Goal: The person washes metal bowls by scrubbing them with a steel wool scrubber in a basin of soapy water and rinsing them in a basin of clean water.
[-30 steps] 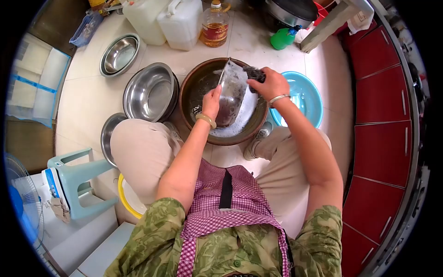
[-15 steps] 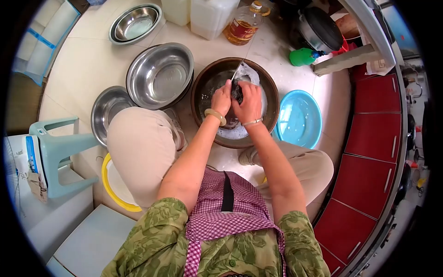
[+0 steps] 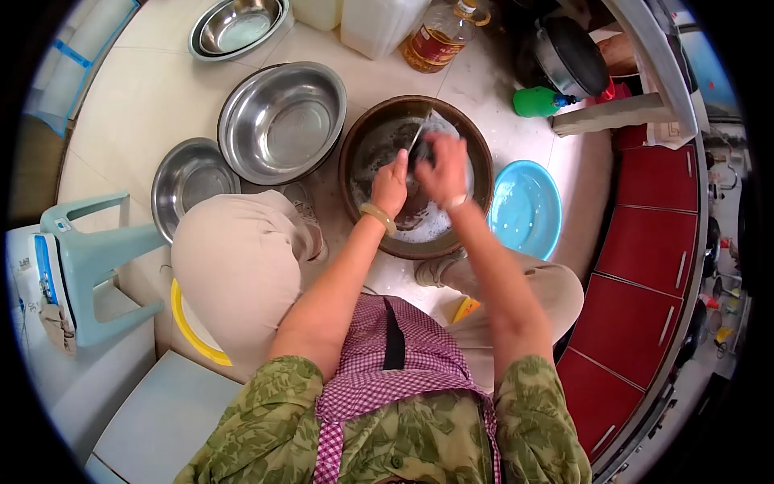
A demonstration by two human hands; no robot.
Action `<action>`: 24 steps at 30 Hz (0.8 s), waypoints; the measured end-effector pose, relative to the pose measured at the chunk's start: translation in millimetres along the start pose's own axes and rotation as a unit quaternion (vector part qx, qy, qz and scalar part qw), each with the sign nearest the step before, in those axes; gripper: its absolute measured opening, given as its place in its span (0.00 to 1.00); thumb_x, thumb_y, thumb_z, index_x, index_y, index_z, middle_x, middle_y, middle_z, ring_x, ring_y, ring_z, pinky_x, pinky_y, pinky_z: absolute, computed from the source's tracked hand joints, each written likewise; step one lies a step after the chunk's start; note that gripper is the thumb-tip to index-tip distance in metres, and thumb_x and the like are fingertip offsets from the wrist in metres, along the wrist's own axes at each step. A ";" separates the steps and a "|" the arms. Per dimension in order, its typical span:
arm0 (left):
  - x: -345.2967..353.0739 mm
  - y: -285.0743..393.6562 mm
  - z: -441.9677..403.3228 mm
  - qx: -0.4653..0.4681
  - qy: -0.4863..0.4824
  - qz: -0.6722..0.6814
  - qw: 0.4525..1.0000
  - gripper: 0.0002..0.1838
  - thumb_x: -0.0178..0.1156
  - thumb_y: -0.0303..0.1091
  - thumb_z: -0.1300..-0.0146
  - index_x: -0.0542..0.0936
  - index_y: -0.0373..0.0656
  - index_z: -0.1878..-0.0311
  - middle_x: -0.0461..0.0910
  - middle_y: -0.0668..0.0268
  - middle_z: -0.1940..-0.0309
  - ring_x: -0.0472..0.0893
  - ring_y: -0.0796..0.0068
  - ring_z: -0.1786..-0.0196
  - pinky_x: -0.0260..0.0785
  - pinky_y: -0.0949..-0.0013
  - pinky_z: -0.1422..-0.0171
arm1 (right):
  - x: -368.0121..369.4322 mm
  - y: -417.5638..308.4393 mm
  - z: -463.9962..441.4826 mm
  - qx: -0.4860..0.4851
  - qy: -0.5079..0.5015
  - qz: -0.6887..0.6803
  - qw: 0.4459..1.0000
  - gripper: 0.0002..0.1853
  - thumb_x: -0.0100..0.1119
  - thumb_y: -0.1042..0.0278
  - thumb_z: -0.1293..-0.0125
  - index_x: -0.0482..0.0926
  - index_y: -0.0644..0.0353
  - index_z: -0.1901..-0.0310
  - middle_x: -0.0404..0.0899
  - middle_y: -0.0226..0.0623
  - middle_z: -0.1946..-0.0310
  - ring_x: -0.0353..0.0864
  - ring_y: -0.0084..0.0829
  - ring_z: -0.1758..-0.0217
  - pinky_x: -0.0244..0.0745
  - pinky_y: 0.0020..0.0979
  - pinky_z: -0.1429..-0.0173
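A wide brown basin (image 3: 351, 206) with soapy water stands on the floor in front of me. Over it my left hand (image 3: 390, 190) grips a flat, thin-edged thing (image 3: 418, 134) tilted up on its side; its bright straight edge shows, but I cannot tell its kind. My right hand (image 3: 443, 171) is bent against the flat thing's side, smeared by motion, with a dark scouring pad (image 3: 421, 152) under its fingers. White suds (image 3: 426, 227) float along the near side of the basin.
Steel basins (image 3: 282, 121) stand to the left, with smaller steel bowls (image 3: 238, 28) beyond. A light-blue basin (image 3: 526, 211) sits to the right. An oil bottle (image 3: 439, 39), a green bottle (image 3: 535, 102) and a dark pot (image 3: 571, 58) stand farther back. Red cabinets (image 3: 645, 250) line the right; a stool (image 3: 105, 258) stands left.
My right hand has shifted slightly right and is now blurred, its fingers drawn back over the flat thing. My left hand keeps its grip. The whole view has shifted a little.
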State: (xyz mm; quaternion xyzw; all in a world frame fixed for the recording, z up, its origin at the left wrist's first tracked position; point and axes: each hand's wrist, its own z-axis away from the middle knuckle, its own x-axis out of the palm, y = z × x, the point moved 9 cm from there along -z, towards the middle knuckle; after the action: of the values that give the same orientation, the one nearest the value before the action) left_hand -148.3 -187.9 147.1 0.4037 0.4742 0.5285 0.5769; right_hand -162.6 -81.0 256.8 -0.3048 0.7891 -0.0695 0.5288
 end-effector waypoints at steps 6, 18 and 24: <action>-10.1 -6.0 0.5 -0.044 -0.015 -0.025 0.999 0.38 0.34 0.61 0.28 0.79 0.31 0.63 0.77 0.37 0.64 0.73 0.34 0.55 0.65 0.49 0.50 | 8.5 2.4 -2.7 0.040 0.043 0.027 0.998 0.15 0.59 0.77 0.59 0.79 0.61 0.64 0.78 0.44 0.64 0.73 0.48 0.57 0.69 0.43 0.49; -7.5 35.1 4.0 0.022 0.020 -0.173 0.984 0.31 0.35 0.54 0.27 0.81 0.37 0.63 0.80 0.43 0.65 0.76 0.37 0.58 0.67 0.46 0.51 | 3.1 38.1 -3.9 0.079 0.032 0.039 0.996 0.14 0.62 0.73 0.59 0.80 0.60 0.65 0.80 0.41 0.63 0.74 0.48 0.55 0.70 0.43 0.48; -6.1 29.1 1.8 0.033 0.021 -0.117 0.992 0.30 0.36 0.53 0.27 0.81 0.38 0.62 0.79 0.44 0.63 0.76 0.37 0.57 0.66 0.46 0.53 | -8.2 -0.3 4.3 -0.014 -0.018 -0.003 1.000 0.13 0.63 0.71 0.59 0.81 0.59 0.66 0.79 0.43 0.65 0.74 0.47 0.57 0.70 0.44 0.49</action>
State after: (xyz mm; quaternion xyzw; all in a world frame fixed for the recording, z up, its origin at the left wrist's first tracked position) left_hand -153.1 -190.5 176.4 0.3535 0.5475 0.4497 0.6108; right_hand -156.6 -75.8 261.5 -0.3159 0.7793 -0.0550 0.5383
